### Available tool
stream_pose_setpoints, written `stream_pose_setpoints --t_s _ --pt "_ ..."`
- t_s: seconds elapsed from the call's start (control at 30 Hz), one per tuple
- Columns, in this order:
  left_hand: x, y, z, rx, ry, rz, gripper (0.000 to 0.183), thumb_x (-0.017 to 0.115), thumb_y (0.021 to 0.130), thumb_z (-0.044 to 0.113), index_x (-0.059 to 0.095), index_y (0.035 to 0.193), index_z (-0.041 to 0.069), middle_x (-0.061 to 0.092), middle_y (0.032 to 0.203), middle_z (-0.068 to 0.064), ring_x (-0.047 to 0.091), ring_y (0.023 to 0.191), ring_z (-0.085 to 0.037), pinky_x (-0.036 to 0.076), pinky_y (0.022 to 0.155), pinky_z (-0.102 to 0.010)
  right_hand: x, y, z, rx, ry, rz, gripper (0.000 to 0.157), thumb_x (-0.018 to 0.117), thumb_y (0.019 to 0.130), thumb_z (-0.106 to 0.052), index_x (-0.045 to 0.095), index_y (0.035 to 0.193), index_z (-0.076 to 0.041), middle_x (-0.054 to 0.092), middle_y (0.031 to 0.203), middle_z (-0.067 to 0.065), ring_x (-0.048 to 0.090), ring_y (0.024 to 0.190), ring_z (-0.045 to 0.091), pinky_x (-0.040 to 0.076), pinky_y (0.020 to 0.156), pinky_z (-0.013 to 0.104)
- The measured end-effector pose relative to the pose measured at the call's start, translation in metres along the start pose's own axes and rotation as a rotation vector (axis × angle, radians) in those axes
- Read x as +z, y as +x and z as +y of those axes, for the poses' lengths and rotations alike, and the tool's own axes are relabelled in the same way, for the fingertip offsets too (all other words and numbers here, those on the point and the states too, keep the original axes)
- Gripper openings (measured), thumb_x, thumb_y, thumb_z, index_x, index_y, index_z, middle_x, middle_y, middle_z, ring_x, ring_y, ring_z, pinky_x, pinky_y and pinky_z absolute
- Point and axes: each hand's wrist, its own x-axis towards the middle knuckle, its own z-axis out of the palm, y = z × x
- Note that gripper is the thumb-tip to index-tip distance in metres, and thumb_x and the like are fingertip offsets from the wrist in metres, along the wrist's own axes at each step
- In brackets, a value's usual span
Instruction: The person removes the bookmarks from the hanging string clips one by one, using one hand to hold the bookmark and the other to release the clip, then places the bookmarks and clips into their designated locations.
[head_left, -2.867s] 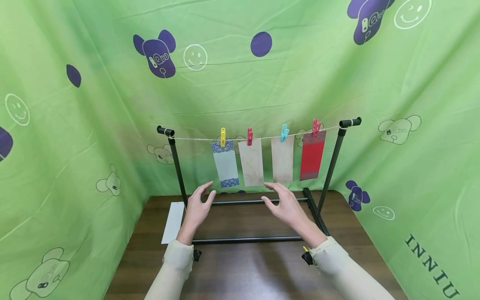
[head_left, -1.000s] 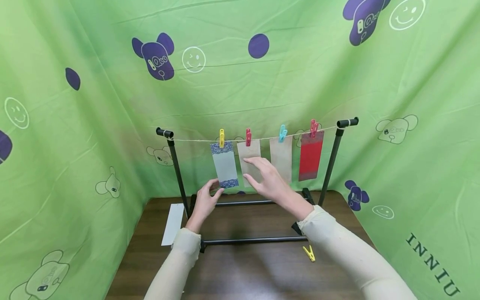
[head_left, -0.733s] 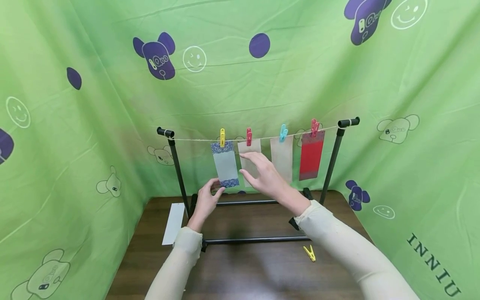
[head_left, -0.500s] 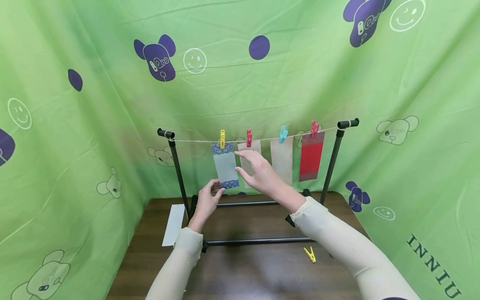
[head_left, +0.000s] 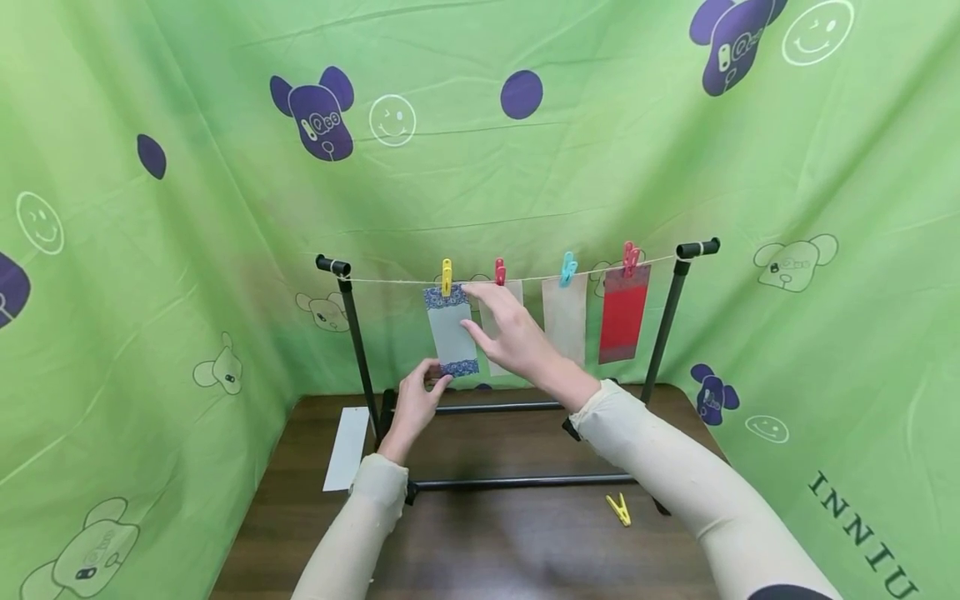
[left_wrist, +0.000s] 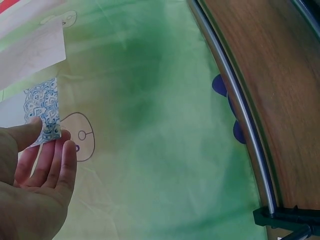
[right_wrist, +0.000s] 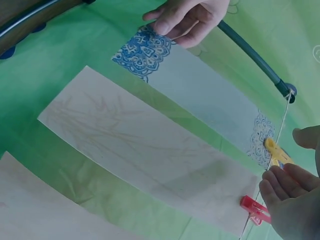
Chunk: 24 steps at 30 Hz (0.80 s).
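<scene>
The bordered card (head_left: pixel 452 329) looks papery and matt, its yellow clip (head_left: pixel 447 277) plastic, the tabletop (head_left: pixel 495 546) glossy wood.

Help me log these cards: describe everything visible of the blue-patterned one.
The blue-patterned card is a thin, paper-like rectangle, pale in the middle, with ornate blue bands at both ends. It hangs slightly tilted, leftmost of four, its top clipped to the string by a yellow clothespin. The left grip pinches its lower left corner; whether the right grip touches it is unclear.
</scene>
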Motion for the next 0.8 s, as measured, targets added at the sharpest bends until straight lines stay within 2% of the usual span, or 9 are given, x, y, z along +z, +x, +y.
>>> stream_pose_setpoints --t_s 0.17,0.53,0.8 --pt "0.002 0.000 0.001 -0.009 0.008 -0.003 0.020 0.076 0.100 0.009 0.071 0.118 0.001 0.076 0.110 -0.017 0.074 0.103 -0.035 0.059 0.095 -0.055 -0.001 0.006 -0.001 -0.001 -0.014 0.001 0.056 0.075 0.101 -0.009 0.053 0.150 0.006 0.060 0.148 0.022 0.055 0.140 0.036 0.042 0.122 0.045" --pt "0.002 -0.001 0.001 -0.008 0.037 0.001 0.016 0.075 0.102 0.008 0.071 0.115 0.001 0.076 0.107 -0.016 0.073 0.101 -0.034 0.060 0.091 -0.051 0.000 0.024 -0.002 0.002 -0.020 -0.007 0.060 0.074 0.102 -0.009 0.048 0.152 0.010 0.056 0.151 0.026 0.052 0.142 0.039 0.038 0.125 0.045" --pt "0.001 -0.002 0.002 -0.012 0.045 0.003 0.011 0.074 0.102 0.008 0.072 0.111 0.003 0.076 0.104 -0.014 0.072 0.098 -0.031 0.060 0.088 -0.048 0.002 0.035 -0.003 0.017 0.000 -0.028 0.064 0.073 0.102 -0.010 0.044 0.156 0.009 0.052 0.156 0.027 0.047 0.147 0.039 0.034 0.127 0.045"
